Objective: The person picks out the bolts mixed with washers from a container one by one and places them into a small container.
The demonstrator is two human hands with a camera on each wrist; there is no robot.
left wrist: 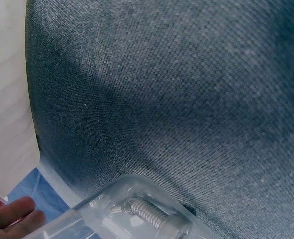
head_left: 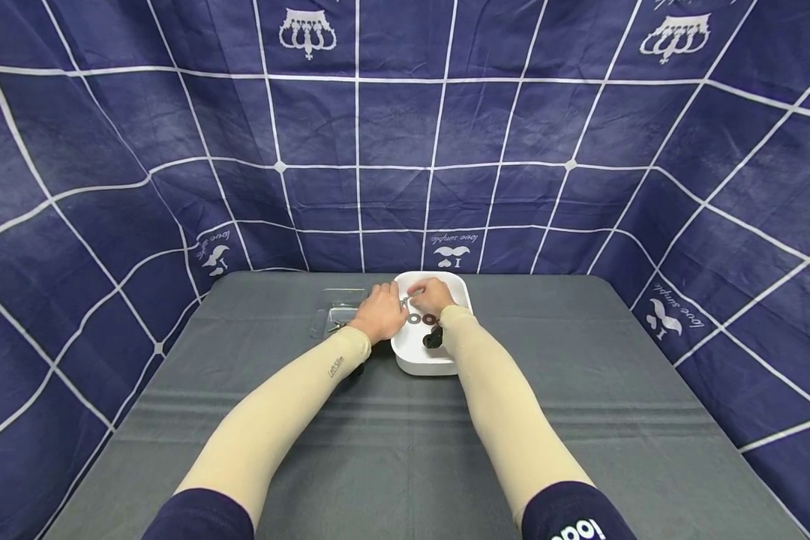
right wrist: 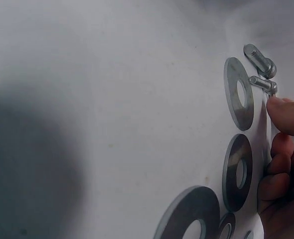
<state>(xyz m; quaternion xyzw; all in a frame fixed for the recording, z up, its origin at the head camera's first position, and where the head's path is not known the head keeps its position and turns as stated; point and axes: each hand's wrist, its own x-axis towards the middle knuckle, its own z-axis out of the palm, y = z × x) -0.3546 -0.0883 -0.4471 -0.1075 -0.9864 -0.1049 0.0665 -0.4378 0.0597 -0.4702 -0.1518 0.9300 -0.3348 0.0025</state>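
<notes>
Poised with right hand [head_left: 430,297] near small bolt [right wrist: 262,84] and flat washers [right wrist: 231,174] in white tray [head_left: 412,356], with left hand [head_left: 382,312] at its side; cannot tell either grip's hold.

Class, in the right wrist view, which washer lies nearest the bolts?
The topmost washer: it lies beside the bolts; the other washers appear lower and farther off.

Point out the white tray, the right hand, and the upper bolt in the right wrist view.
White tray [head_left: 427,370]: head view, front wall.
Right hand [head_left: 435,297]: head view, its back.
Upper bolt [right wrist: 258,59]: right wrist view, shank.
</notes>
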